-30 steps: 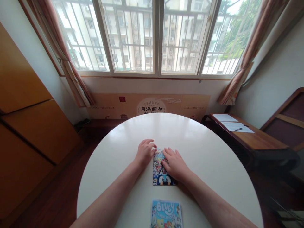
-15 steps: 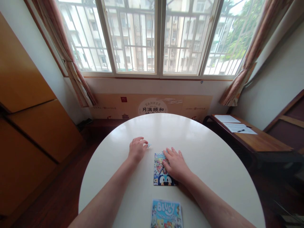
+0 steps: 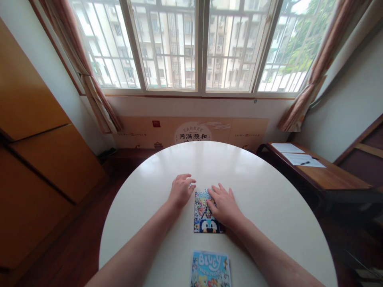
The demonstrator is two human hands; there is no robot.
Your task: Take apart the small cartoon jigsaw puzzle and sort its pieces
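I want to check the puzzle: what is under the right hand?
The right hand lies flat on the right part of the colourful puzzle, which rests on the white table. The picture beneath the palm is covered.

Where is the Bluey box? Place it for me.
In the head view, the Bluey box lies at the near edge of the round table, just below the puzzle and between the person's forearms.

Table [image 3: 254,175] bare around puzzle [image 3: 203,213]; box [image 3: 210,269] near edge.
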